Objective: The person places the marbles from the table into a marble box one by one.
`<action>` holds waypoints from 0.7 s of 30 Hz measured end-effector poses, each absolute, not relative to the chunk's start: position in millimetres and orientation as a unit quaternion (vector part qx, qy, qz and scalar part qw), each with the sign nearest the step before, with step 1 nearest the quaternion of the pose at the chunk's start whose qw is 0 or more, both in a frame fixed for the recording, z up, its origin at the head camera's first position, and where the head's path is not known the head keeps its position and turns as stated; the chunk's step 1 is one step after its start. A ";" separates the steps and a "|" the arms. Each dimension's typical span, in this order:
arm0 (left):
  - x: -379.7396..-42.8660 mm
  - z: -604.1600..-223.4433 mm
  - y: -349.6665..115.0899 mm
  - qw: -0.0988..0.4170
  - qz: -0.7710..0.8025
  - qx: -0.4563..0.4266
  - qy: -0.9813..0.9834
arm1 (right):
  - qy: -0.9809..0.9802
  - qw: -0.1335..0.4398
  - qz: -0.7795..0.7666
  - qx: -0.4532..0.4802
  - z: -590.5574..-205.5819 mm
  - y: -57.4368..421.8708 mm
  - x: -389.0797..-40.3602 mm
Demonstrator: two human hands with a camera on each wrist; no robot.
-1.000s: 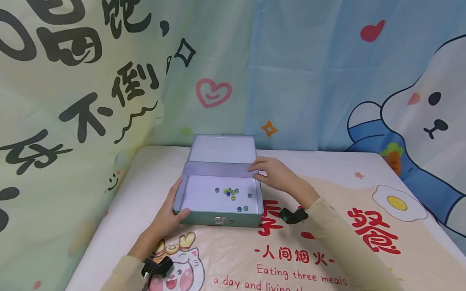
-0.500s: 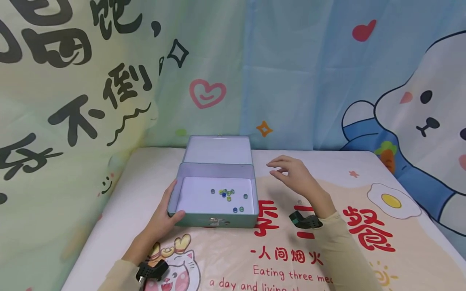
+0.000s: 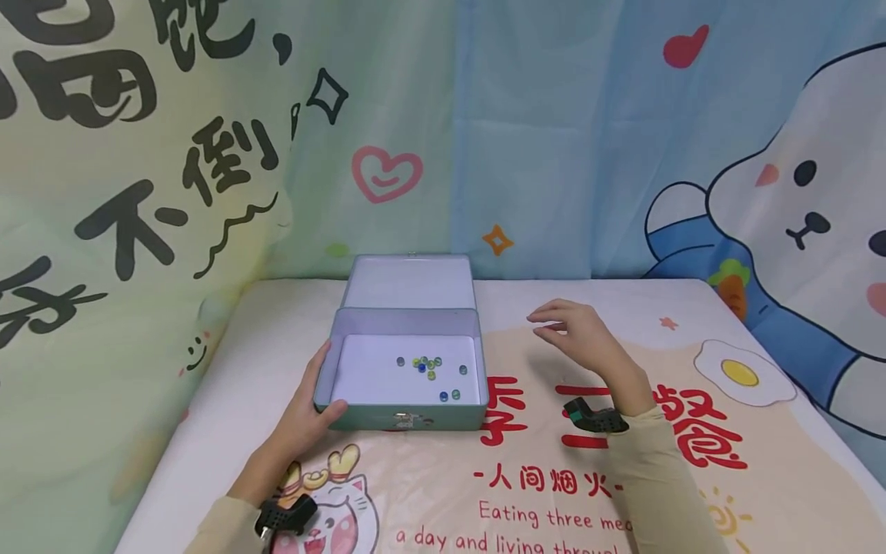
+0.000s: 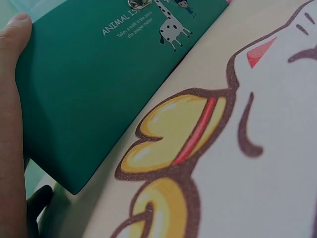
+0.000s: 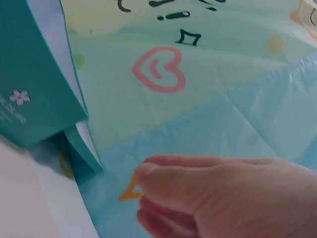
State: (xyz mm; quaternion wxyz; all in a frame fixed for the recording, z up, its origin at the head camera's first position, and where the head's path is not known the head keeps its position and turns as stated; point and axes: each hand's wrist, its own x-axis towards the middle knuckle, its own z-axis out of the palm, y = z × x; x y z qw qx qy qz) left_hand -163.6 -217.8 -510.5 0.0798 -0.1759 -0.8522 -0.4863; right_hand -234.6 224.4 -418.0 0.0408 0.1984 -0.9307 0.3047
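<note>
An open green tin box (image 3: 415,418), pale inside, stands on the table with its lid (image 3: 411,282) folded back behind it. Several glass marbles (image 3: 431,375), yellow-green, blue and greyish, lie on its floor, mostly clustered right of the middle. My left hand (image 3: 304,408) grips the box's left front corner, the thumb (image 4: 12,42) on the front face and the fingers along the left side. My right hand (image 3: 581,338) hangs over the table right of the box, apart from it. In the right wrist view its fingers (image 5: 168,186) are loosely bent, and nothing shows between them.
A printed cloth (image 3: 547,512) with red characters and a cartoon cat covers the front of the white table (image 3: 270,323). Behind it hangs a patterned curtain (image 3: 526,138). Both wrists wear black camera bands (image 3: 595,418).
My right hand has moved from the box's right rim out to the right, away from it. The left hand stays on the box. The view has shifted slightly.
</note>
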 end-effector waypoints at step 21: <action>-164.4 -510.5 -216.0 0.076 -0.485 -0.174 -0.854 | -0.949 -0.075 0.269 0.144 -441.0 265.0 -242.7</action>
